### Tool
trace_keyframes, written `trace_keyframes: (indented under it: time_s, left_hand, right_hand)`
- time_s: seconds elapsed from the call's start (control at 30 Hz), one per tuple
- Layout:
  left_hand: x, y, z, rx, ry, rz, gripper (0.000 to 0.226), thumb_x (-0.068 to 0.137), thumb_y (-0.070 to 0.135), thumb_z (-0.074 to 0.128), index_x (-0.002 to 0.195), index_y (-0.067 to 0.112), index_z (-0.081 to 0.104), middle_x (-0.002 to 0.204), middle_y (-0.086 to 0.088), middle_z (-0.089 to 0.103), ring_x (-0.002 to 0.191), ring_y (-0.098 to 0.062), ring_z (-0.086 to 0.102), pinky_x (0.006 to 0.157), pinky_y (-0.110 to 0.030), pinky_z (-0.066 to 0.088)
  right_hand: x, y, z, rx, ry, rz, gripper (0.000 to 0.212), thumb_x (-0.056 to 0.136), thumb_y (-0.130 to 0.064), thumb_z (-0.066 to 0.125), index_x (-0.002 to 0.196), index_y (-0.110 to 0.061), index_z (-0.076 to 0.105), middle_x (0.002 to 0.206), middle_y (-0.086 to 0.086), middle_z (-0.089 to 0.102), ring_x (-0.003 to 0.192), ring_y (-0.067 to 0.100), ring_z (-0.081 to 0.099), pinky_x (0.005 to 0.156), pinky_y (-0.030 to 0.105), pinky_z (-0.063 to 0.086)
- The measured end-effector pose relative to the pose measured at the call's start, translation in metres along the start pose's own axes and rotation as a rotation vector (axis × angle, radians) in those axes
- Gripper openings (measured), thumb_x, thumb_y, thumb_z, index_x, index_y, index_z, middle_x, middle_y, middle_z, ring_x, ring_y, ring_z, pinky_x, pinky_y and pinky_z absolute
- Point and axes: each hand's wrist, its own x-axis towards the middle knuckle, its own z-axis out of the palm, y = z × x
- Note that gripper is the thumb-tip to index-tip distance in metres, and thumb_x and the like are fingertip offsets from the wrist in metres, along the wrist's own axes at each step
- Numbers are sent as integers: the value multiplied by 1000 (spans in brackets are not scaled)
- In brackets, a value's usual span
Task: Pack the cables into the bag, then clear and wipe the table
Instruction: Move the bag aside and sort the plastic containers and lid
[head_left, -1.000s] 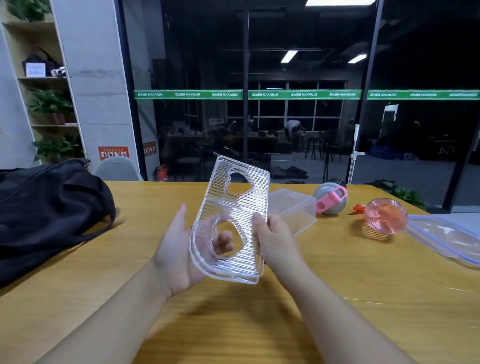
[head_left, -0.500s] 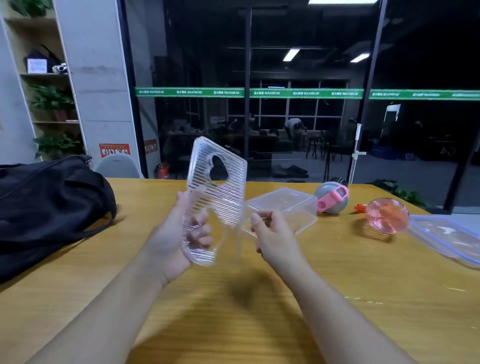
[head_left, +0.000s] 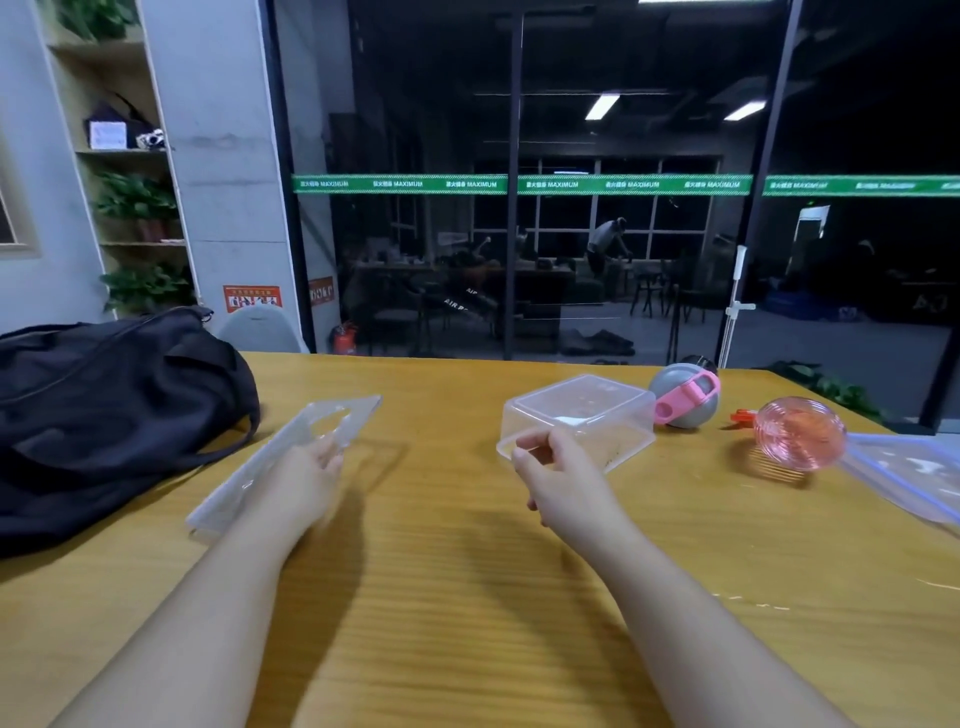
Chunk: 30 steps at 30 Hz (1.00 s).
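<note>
Beside the slumped black fabric bag (head_left: 104, 410) at the table's (head_left: 467, 597) left end, the left hand (head_left: 304, 480) holds a clear, ribbed plastic tray (head_left: 270, 467) tilted toward the bag; no cables show. Slick and thin, the tray could slip from that light grip or snag the bag's strap. Right of the tray, the right hand (head_left: 558, 480), fingers loosely curled on nothing, hovers at an upturned clear plastic box (head_left: 576, 415), and could nudge it toward the round grey-and-pink bottle (head_left: 683, 395).

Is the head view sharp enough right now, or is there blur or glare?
Head view: the left hand and its clear ridged plastic panel are motion-blurred; the right hand and wooden table are sharper; the glass wall reflects ceiling lights; wide-angle bending at edges.
</note>
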Motion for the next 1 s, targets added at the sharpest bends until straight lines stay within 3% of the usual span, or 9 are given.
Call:
trace_keyframes:
  time_s: [0.1,0.2,0.27,0.37,0.5,0.73,0.87,1.0]
  left_hand:
    - [9,-12,2,89,-1,-70,33,94,21,47,125,15,57,123,-13,60,113,-32,55,97,-39,44]
    - [7,-16,-3,413,110,-113,27,92,17,44,112,23,60,116,-10,59,110,-31,53,92,-35,41]
    - [9,-21,-5,477,131,-170,26,90,15,47,109,22,63,112,-10,58,107,-32,54,93,-37,42]
    - [13,-25,-7,462,144,-233,22,90,17,50,106,19,64,115,-13,58,111,-33,52,94,-38,42]
    - [14,-27,-8,511,113,-309,31,89,21,46,117,24,60,125,-11,53,118,-32,46,89,-36,37]
    - [6,-23,-9,400,84,-332,43,94,17,37,130,39,47,135,-18,35,124,-35,31,103,-40,27]
    - [2,-19,-12,395,41,-315,43,93,20,39,132,37,45,138,-13,37,124,-35,35,100,-41,34]
    - [9,-30,-11,370,-19,-231,50,80,26,44,123,52,47,129,2,51,116,-29,46,93,-41,44]
  right_hand:
    - [-1,-1,1,-5,-6,-1,12,95,-29,51,104,-22,55,91,-8,56,75,15,55,64,28,41]
    - [-1,-1,0,7,-1,1,12,95,-26,51,104,-20,55,89,-8,56,72,15,53,63,26,42]
    - [-2,-1,0,8,-2,3,12,95,-26,50,104,-20,55,89,-8,56,71,15,53,62,26,42]
    - [-2,-1,-1,17,3,4,10,95,-25,51,103,-21,55,88,-7,55,71,15,54,61,27,43]
    - [-1,-1,-1,26,3,-2,9,95,-25,50,102,-22,55,89,-8,56,70,15,54,60,26,42]
    - [-1,0,0,19,2,-8,8,95,-24,50,101,-22,54,88,-9,55,70,14,53,62,27,42]
    - [-1,0,0,24,1,-3,8,95,-24,50,101,-21,55,87,-8,55,70,15,53,60,26,42]
    - [-1,0,0,9,1,-7,9,95,-23,51,102,-20,55,87,-8,55,70,14,53,61,26,42]
